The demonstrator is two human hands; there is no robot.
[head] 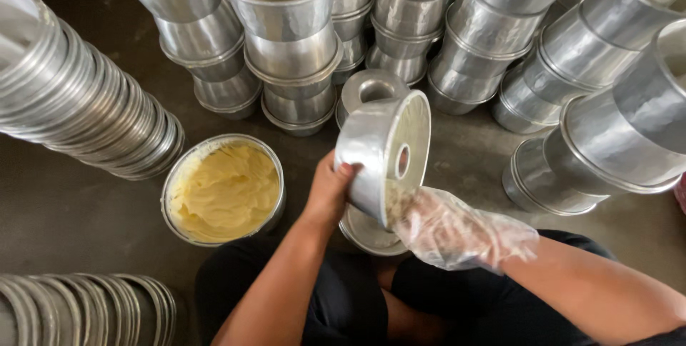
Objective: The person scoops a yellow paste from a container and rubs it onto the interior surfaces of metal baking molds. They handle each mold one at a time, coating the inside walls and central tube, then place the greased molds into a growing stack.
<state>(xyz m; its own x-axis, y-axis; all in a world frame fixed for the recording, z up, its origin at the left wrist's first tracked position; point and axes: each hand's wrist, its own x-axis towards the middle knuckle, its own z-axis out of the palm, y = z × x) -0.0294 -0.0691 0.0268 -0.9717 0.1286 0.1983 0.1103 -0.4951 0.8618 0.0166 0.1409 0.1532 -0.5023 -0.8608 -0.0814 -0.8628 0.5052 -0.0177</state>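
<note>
A view from above of a person seated on a dark concrete floor [64,210], ringed by shiny metal baking tins. From eleven o'clock round to three o'clock stand tall stacks of tube pans [457,24], each deep and round with a hollow cone in the middle. At nine o'clock a long stack of metal rings [78,103] leans on its side, and a second row of rings [86,310] lies at seven o'clock. At about eight o'clock from centre sits a round tin of pale yellow butter [225,189], soft and swirled.

At the centre, a single tube pan [382,149] is held up off the floor, tipped on its side with its open mouth facing three o'clock. The bare left hand [330,189] clasps its outer wall, fingers curled round it and thumb pressed on the metal. The right hand [457,232], covered by a loose clear plastic glove, reaches in at the pan's lower rim; its fingers are hidden inside, so I cannot tell their grip. Another tin [368,232] lies just beneath, near the knees.
</note>
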